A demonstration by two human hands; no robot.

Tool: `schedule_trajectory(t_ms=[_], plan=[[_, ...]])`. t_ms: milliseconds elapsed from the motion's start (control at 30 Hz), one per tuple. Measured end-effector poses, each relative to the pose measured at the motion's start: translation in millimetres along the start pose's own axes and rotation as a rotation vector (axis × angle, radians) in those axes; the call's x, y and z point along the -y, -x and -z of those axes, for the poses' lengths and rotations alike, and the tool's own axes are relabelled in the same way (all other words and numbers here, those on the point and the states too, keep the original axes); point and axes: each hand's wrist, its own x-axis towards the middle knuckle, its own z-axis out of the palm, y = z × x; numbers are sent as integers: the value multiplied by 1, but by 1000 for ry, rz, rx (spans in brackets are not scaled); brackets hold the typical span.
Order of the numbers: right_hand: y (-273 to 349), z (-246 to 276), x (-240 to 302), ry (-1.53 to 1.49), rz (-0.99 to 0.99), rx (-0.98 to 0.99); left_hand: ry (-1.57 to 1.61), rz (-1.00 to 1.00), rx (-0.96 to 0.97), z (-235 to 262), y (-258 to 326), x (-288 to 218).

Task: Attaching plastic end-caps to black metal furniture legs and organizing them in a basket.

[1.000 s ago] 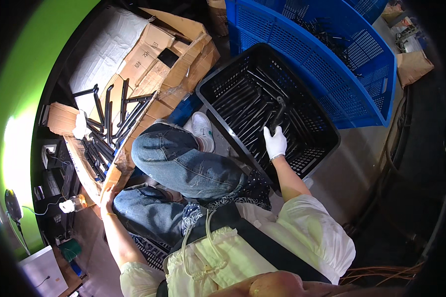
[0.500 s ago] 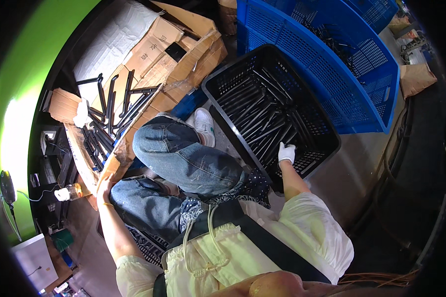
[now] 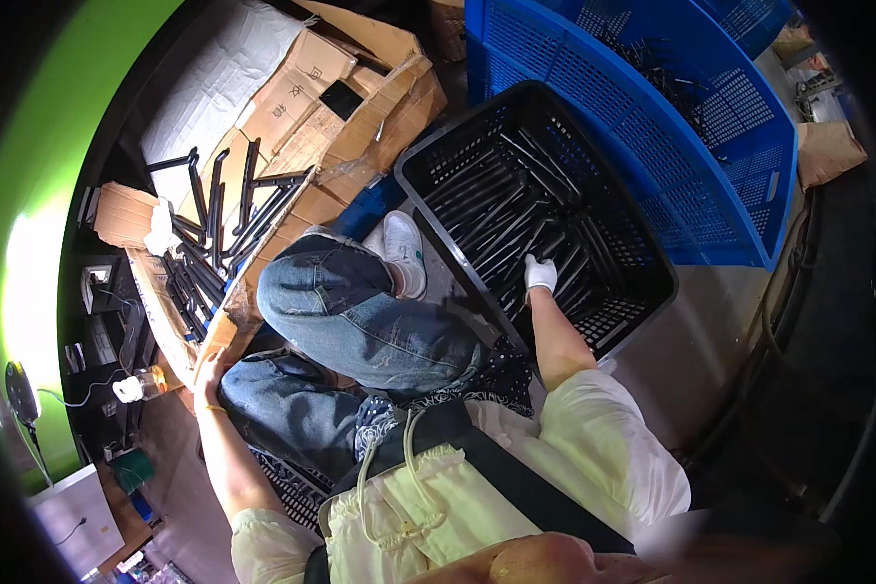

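In the head view my right hand, in a white glove, reaches into a black plastic crate. Its fingers curl down onto one of the black bars lying in there, and the fingertips are partly hidden. My bare left hand is closed over the near corner of a cardboard box. Inside that box more black bars, some with bent ends, lie in a loose pile.
Beyond the crate stands a large blue perforated bin with small dark parts inside. A dark flat device rests on the box's cardboard. My bent knees are between box and crate. A bottle stands left of the box.
My right hand has moved a little left and farther away within the crate, over the bars. My left hand stays at the box corner.
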Motion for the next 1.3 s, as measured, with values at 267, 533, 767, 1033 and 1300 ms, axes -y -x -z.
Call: schedule_trajectory(t_ms=[267, 533, 767, 1033, 1300], plan=[[45, 42, 37, 208, 185, -75, -30, -13, 45, -6, -2, -4], [42, 42, 31, 227, 163, -90, -44, -26, 70, -7, -1, -5], [42, 40, 32, 197, 135, -89, -59, -31, 94, -12, 3, -11], [-2, 10, -24, 100, -35, -137, -72, -37, 127, -23, 1, -20], [25, -4, 11, 370, 97, 144, -46, -14, 134, -29, 9, -13]])
